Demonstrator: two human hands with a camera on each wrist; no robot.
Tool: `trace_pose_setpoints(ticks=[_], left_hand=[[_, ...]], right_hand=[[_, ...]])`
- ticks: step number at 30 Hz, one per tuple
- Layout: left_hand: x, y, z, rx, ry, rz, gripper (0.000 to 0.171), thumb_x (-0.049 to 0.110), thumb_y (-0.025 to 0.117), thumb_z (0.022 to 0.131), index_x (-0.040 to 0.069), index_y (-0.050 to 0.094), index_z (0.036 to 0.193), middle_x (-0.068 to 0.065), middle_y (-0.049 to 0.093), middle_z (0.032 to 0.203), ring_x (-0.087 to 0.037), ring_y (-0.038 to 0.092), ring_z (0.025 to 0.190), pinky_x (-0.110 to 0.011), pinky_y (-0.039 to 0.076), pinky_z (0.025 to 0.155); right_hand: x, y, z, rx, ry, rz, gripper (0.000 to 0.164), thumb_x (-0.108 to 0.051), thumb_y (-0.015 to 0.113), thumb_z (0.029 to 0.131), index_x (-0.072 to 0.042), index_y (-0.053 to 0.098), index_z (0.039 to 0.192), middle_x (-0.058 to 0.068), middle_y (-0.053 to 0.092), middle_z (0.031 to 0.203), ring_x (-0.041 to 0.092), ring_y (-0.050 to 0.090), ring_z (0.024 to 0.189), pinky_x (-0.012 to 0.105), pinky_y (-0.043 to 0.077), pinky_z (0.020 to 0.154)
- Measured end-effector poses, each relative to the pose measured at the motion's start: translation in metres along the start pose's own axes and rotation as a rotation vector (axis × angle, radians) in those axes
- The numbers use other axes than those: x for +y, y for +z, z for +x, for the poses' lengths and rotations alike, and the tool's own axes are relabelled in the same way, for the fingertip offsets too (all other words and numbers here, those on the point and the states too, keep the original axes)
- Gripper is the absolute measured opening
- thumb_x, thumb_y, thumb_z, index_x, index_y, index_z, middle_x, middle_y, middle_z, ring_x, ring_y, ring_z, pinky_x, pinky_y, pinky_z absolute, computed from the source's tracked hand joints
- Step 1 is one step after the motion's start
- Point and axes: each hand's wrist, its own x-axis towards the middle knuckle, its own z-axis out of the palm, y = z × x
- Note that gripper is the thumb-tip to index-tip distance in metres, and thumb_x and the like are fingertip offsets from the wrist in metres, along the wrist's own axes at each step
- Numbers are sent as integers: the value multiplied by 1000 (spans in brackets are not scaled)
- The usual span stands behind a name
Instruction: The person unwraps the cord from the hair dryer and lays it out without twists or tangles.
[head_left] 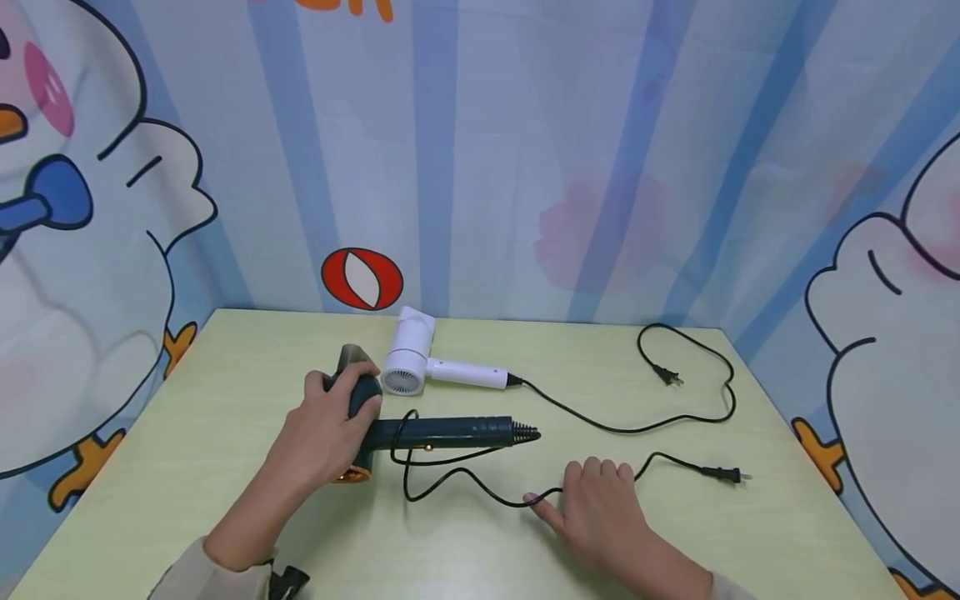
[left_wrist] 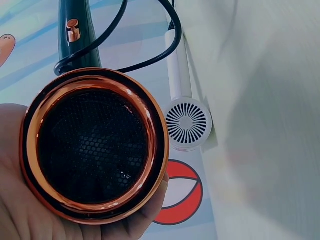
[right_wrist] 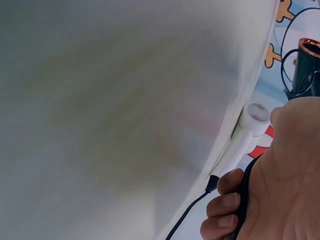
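A dark green hair dryer is held by its round head in my left hand, its handle pointing right. In the left wrist view, a copper-coloured ring frames the dryer's dark mesh end, with palm and fingers wrapped about the head. The dryer's black power cord loops once about the handle and runs right to my right hand. That hand grips the cord, fingers curled over it in the right wrist view. Beyond the hand, the cord ends in a two-pin plug at the right.
Behind the green dryer lies a white hair dryer, its black cord curving right and back to a plug. The pale table meets a striped cartoon curtain at the back.
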Motion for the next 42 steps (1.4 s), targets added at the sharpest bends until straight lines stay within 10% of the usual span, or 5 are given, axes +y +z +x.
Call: trace_pose_setpoints(ticks=[42], left_hand=[[4, -10, -9, -5, 13, -13, 46, 46, 49, 104, 32, 41, 147, -28, 32, 139, -40, 61, 86, -40, 55, 62]], right_hand=[[33, 0, 85, -253, 191, 12, 79, -75, 27, 98, -10, 57, 65, 10, 56, 68, 32, 58, 69, 56, 41, 83]])
